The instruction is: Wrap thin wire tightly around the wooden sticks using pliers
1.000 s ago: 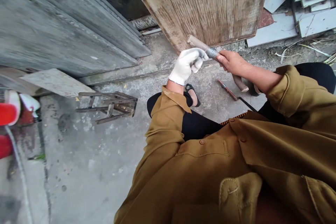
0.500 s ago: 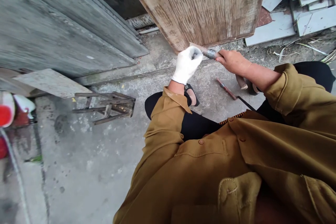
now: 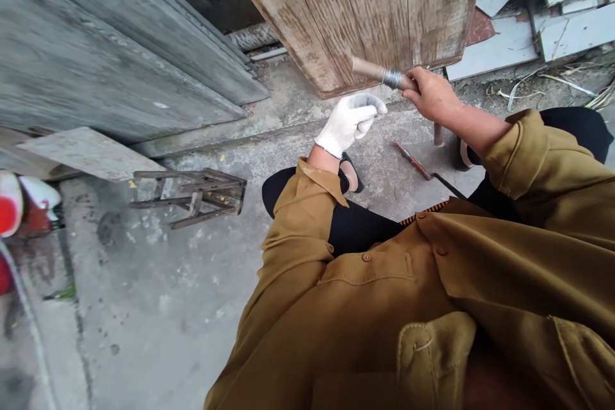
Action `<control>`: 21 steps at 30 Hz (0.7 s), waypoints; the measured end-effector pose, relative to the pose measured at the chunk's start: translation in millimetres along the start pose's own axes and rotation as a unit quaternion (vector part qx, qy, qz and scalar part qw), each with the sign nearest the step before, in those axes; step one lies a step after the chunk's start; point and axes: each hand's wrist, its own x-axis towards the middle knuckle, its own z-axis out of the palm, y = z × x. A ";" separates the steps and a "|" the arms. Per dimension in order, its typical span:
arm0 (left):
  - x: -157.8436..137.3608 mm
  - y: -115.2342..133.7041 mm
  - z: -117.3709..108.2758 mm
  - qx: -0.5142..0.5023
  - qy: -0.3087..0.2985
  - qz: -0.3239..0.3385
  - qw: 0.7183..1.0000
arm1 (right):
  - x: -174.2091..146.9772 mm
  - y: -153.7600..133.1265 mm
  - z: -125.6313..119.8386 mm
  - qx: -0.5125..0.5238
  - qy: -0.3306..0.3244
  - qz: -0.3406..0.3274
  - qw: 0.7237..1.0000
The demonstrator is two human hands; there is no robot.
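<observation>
My right hand [image 3: 435, 93], bare, is wrapped round a wooden stick [image 3: 369, 69] held at a slight tilt, its far end blurred. Silvery wire [image 3: 393, 79] is coiled round the stick just beyond my fingers. Another wooden end [image 3: 439, 134] shows beneath that hand; whether it joins the stick is hidden. My left hand [image 3: 350, 120] wears a white glove and hovers just below the stick, apart from it. Its fingers are curled with thumb and forefinger pinched, and a faint strand of wire runs toward them from the coil. On the ground below lies a thin reddish-handled tool [image 3: 412, 160].
A plank door panel [image 3: 365, 13] stands in front of my hands. Grey boards [image 3: 110, 45] lean at the left, with a small wooden stool [image 3: 196, 195] lying below them. Broken white tiles [image 3: 504, 48] are piled at the right. My shoe [image 3: 353, 176] is near the left hand.
The stick has risen and shifted slightly right in my right hand. My left hand has come down away from the stick, and its grip has turned toward the right.
</observation>
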 end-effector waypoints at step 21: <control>4.2 -11.8 8.6 0.124 -0.090 -0.029 0.988 | 23.8 48.1 1.3 -0.188 -0.087 0.032 0.978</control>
